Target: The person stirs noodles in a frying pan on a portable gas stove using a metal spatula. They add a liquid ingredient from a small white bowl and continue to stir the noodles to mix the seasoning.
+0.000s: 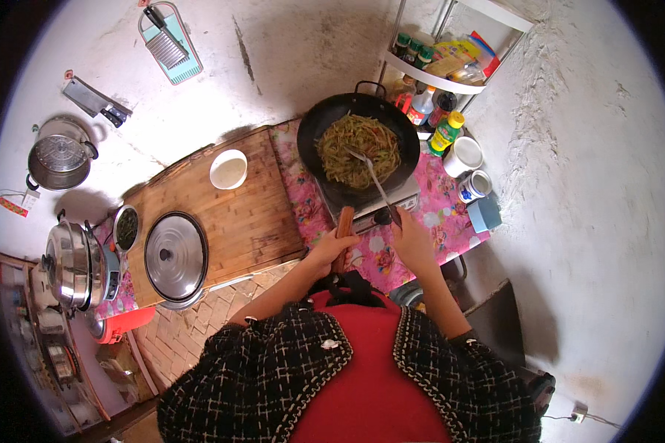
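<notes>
A black wok (311, 124) sits on a silver countertop stove (410, 195), full of shredded food in thin yellow-green strips (385, 135) with a few reddish bits. My left hand (331, 249) is wrapped around the wok's wooden handle (344, 221). In my right hand (415, 243) is the dark handle of a metal spatula (378, 183). Its head rests among the strips near the wok's middle, partly hidden by them.
Left of the stove, a wooden board (255, 210) carries a white bowl (229, 169) and a pot lid (175, 256). Bottles (446, 133), a white tub (464, 156) and a corner shelf (438, 75) stand close on the right. A cleaver (88, 97) hangs on the wall.
</notes>
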Available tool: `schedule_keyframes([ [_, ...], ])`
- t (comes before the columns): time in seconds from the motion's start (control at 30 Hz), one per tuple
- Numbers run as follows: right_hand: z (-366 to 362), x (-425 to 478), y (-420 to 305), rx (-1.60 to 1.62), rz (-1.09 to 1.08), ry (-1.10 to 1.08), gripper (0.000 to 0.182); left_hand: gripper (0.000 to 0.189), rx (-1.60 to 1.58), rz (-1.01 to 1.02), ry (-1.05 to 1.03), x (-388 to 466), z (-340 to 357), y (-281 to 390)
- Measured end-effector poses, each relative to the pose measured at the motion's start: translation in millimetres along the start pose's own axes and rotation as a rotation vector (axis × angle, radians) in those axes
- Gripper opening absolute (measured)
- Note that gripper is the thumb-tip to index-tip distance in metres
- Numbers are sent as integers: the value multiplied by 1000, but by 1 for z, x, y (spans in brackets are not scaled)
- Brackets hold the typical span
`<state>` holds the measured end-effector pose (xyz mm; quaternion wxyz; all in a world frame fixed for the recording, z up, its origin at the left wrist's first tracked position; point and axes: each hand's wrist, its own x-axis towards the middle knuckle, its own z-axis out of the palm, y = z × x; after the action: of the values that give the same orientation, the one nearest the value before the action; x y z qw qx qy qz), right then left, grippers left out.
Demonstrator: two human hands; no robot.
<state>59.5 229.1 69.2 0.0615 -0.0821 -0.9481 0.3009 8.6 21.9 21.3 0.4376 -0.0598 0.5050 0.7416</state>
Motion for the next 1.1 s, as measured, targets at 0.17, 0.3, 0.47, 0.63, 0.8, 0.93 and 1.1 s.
schedule_keyframes([
  [0.17, -5, -2, -14, -33, 47, -46, 42, 22, -22, -49, 20, -1, -1, 1],
  [0.3, -1, -7, -20, -27, 69, -17, 41, 22, -22, -30, -21, 2, 0, 2],
  [0.47, 0, -10, -28, -67, 94, -18, 40, 24, -47, -60, 30, 0, 1, 1],
  [0.63, 9, -12, -18, -42, 116, -10, 39, 27, 16, -38, 49, 5, 0, -1],
  [0.8, 7, -13, -17, -24, 166, 17, 36, 28, 154, -60, 77, -2, 1, 14],
  [0.93, 2, -12, -16, 127, 202, 72, 35, 31, 196, -66, 78, -3, -19, 26],
  [1.1, -36, -4, -21, -71, 148, 94, 36, 23, 233, -91, -32, -6, -59, 48],
])
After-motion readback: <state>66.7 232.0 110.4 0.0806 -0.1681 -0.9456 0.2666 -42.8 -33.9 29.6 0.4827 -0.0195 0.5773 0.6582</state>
